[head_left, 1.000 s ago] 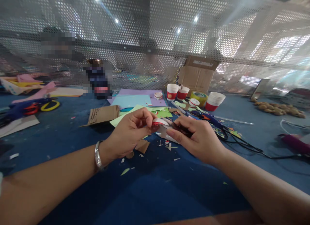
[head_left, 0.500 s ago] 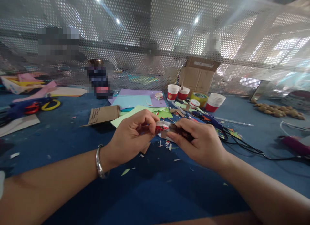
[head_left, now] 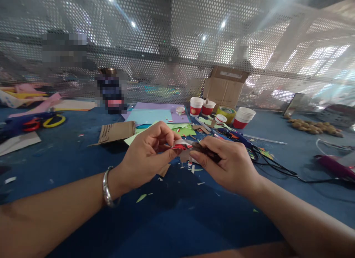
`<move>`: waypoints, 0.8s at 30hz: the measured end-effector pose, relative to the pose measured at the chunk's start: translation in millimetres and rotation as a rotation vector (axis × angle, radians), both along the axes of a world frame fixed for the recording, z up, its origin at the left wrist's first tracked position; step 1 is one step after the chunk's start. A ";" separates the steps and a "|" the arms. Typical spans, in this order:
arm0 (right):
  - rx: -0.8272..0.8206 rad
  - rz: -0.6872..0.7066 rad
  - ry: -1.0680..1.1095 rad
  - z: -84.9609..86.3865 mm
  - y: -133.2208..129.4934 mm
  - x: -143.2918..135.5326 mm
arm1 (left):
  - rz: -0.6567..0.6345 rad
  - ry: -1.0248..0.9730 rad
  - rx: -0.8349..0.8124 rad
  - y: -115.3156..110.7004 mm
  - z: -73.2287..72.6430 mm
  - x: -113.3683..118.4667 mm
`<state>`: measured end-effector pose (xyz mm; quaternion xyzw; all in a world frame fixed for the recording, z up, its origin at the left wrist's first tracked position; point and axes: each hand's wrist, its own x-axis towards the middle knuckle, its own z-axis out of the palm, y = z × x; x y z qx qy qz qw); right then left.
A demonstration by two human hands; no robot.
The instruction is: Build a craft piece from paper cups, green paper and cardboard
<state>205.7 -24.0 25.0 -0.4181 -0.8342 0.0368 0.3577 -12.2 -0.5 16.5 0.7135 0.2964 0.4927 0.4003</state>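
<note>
Between the fingertips and thumb of my left hand [head_left: 151, 156] is a small curved red-and-white piece [head_left: 181, 144] that looks like part of a paper cup. My right hand [head_left: 229, 163] is closed round a dark-handled tool [head_left: 212, 153] with a flat grey metal end; its exact kind is mostly hidden by my fingers. That metal end meets the right edge of the red-and-white piece, above the blue table [head_left: 177, 217]. Just below lie paper scraps [head_left: 193, 169] and a bit of brown cardboard [head_left: 164, 170].
Behind my hands are paper cups [head_left: 196, 107], yellow tape [head_left: 226, 113], a cardboard box [head_left: 226, 87] and coloured sheets [head_left: 149, 116]. A cardboard flap [head_left: 118, 132] lies left of them. A blue glue gun [head_left: 240, 137] with a black cable is on the right, scissors [head_left: 54, 120] far left.
The red-and-white piece has tilted and shifted slightly left with my left hand, showing more of its red side. My right hand keeps its hold on the dark-handled tool. The whole view has shifted slightly.
</note>
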 end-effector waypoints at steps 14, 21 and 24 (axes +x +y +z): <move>-0.151 0.004 0.063 -2.7 1.8 -1.6 | -0.048 -0.073 -0.155 0.1 2.5 3.7; -0.182 0.003 0.060 -0.6 1.6 -1.1 | -0.014 -0.043 -0.182 0.4 2.1 4.9; -0.206 -0.001 0.084 -0.2 1.5 -1.8 | -0.006 -0.054 -0.185 0.5 2.0 5.1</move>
